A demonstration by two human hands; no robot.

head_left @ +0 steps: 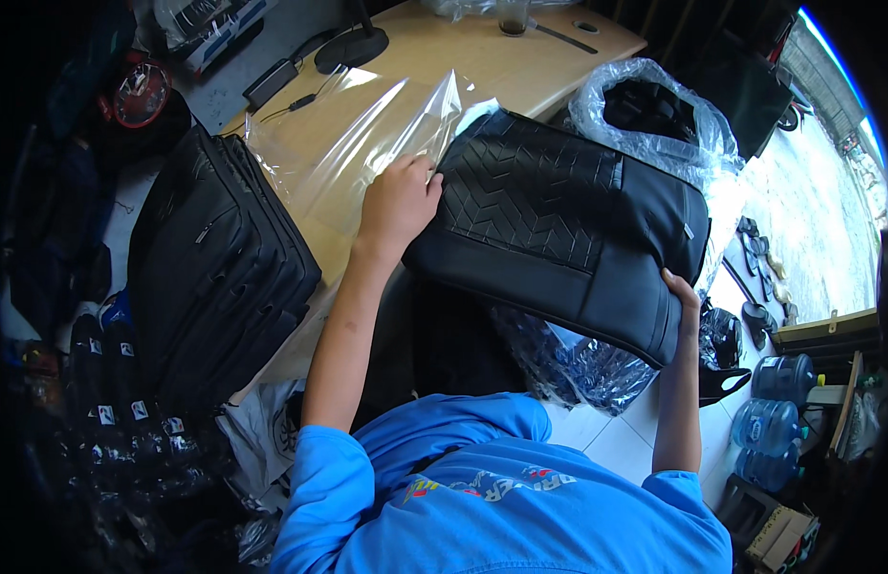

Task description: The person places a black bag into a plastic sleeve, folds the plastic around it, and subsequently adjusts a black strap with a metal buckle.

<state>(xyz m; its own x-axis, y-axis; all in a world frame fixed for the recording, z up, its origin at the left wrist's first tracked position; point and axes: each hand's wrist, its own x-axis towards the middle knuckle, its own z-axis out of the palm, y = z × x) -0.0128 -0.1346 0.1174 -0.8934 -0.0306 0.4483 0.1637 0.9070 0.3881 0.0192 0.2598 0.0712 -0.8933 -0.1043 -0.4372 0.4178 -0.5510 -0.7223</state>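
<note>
A black bag (549, 230) with a zigzag-stitched front panel is held tilted in front of me, above the table's near edge. My right hand (685, 291) grips its lower right edge, thumb on the front face and the other fingers hidden underneath. At the bag's left edge, my left hand (402, 203) is closed, with its fingers on a clear plastic sheet (353, 143) that spreads over the table to the left. Whether these fingers also pinch the bag's edge is hard to see. A bit of white shows at the bag's upper left corner.
Several black bags (224, 258) stand stacked left of the wooden table (549, 72). A clear plastic sack (654, 100) with black contents sits beyond the held bag. On the table stand a black round base (353, 48) and a glass (513, 17). Water jugs (769, 426) lie right.
</note>
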